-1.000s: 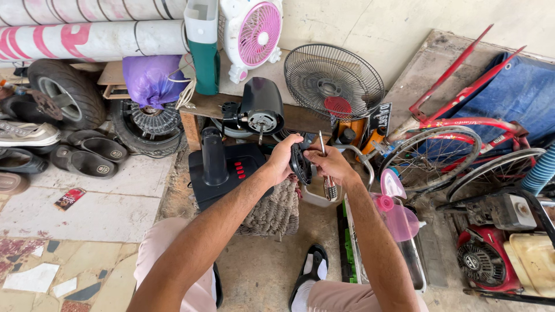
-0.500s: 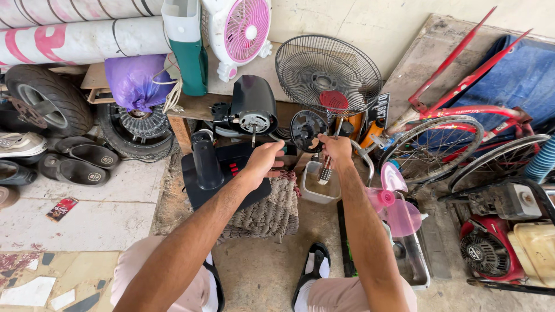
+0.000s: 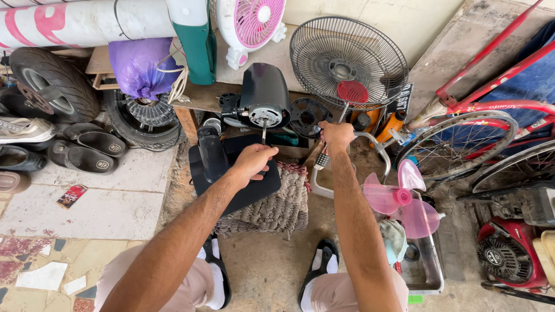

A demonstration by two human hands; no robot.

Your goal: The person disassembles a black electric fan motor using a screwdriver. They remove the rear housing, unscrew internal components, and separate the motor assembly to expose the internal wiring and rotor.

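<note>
Left-hand [image 3: 252, 160] grip beneath black fan motor [image 3: 264, 99]

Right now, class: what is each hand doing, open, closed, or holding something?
Left hand: closed in a loose fist at the black fan base; what it grips cannot be told.
Right hand: closed around a tool with a ridged handle.
</note>
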